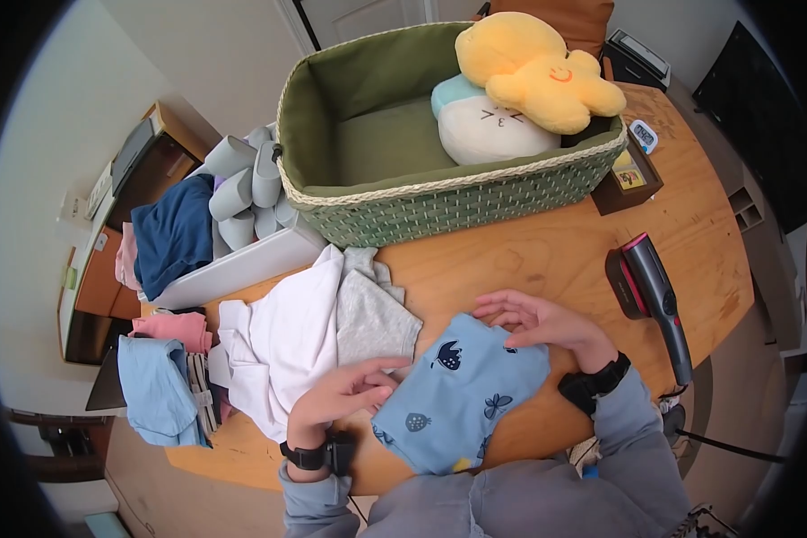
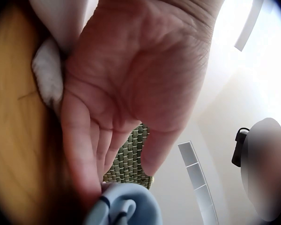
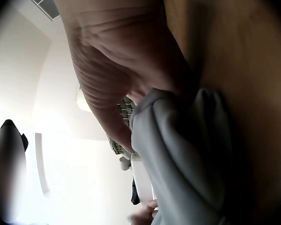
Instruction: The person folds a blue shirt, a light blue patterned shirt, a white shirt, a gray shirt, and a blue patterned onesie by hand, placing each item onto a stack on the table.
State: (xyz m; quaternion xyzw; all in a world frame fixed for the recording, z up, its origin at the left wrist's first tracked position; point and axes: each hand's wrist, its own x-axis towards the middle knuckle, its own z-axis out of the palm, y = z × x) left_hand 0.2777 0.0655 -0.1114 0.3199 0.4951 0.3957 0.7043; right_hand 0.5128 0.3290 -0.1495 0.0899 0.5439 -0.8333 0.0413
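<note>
Head: the folded light-blue cloth with dark prints (image 1: 457,394) lies on the brown wooden table (image 1: 511,255) between the left hand (image 1: 345,394) and right hand (image 1: 551,323). Left wrist: loosely straight fingers meet its edge. Right wrist: too shadowed to tell whether fingers pinch it.

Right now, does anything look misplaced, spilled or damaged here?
Nothing looks spilled, and the blue printed cloth shows no visible damage. Slightly odd: navy cloth lies over the white bin of grey slippers, fabric piled with footwear.
</note>
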